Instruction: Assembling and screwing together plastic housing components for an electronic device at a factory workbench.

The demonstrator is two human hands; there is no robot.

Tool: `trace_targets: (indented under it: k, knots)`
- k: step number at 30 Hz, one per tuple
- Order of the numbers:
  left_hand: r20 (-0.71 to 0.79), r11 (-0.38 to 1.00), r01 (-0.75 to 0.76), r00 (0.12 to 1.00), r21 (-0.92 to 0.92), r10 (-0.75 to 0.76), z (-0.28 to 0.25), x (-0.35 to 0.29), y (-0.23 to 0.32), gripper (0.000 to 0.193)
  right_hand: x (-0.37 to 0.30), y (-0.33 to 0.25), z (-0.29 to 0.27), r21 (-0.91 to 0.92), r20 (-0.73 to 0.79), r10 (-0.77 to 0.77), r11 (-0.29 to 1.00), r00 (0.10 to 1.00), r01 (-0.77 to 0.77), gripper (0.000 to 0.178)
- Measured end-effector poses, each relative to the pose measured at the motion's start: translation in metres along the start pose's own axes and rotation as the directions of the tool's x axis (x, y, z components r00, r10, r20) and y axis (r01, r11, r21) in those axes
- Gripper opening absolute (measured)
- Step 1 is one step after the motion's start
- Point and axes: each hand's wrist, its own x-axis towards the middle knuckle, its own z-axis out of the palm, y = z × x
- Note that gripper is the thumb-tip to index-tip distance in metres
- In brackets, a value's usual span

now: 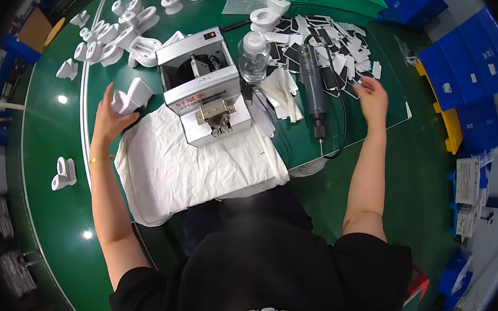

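Note:
My left hand (108, 121) is at the left of the table, its thumb and fingers around the lower end of a white toilet-shaped piece (140, 92). Beyond my right hand (373, 102) spreads a loose pile of small flat black and white rectangular pieces (346, 63). The right fingertips are bent together at the pile's near right edge; what they pinch, if anything, is too small to make out. Between my hands a silver box-shaped machine (203, 86) with an open top and a metal fixture in front sits on a white cloth (186, 168).
A corded grey electric screwdriver (313, 87) lies beside the pile. Left of it stand a clear bottle (253, 58) and a crumpled pale cloth (283, 93). More white toilet-shaped pieces (111, 37) cover the far left; another (64, 174) lies nearer. A green crate (330, 1) is behind, with blue bins (470, 62) at right.

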Motion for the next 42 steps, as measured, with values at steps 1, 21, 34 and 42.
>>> trace_targets:
  k: [1,21,34,42]
  knots:
    - [-0.077,0.997,0.017,0.997,-0.079,-0.023,-0.005,-0.011,0.002,0.108,-0.003,-0.004,0.005,-0.173,0.110,-0.019,0.984,0.994,0.038,0.048]
    - [-0.363,0.567,-0.450,0.893,-0.690,0.267,0.037,-0.159,0.122,0.103,-0.078,-0.085,-0.010,0.452,0.176,-0.177,0.888,0.968,0.080,0.035]
    - [-0.174,0.561,-0.350,0.923,-0.751,0.343,0.051,-0.176,0.139,0.094,-0.205,-0.221,0.045,0.677,0.626,-0.591,0.735,0.508,0.021,0.029]
    - [-0.033,0.464,-0.205,0.935,-0.862,0.353,0.052,-0.179,0.140,0.092,-0.207,-0.216,0.046,0.626,0.414,-0.797,0.600,0.439,0.498,0.031]
